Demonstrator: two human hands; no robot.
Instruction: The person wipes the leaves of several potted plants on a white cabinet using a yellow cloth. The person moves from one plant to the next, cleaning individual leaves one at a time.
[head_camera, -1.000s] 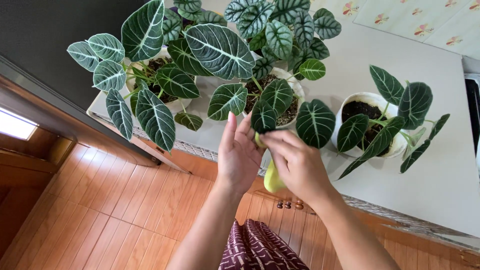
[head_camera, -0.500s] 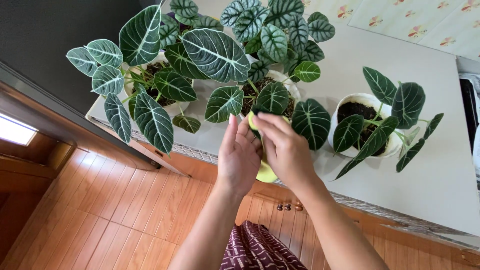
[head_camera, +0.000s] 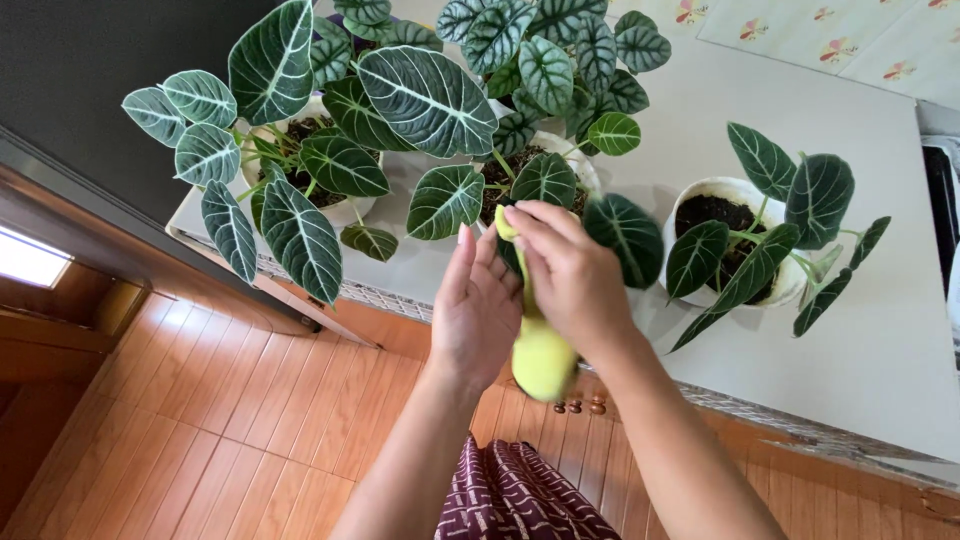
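My right hand grips a yellow-green cloth that hangs down below the fingers. My left hand is flat and open beside it, palm turned toward the cloth. Between the two hands a dark green leaf with white veins is mostly hidden. It belongs to the middle potted plant in a white pot on the pale grey counter.
A left potted plant and a right potted plant in a white pot stand on the same counter. A wooden floor lies below, with a dark wall at the upper left and a patterned maroon garment at the bottom.
My right hand slid along the leaf toward me. The cloth now hangs lower and shows more below the hands. The view shifted slightly.
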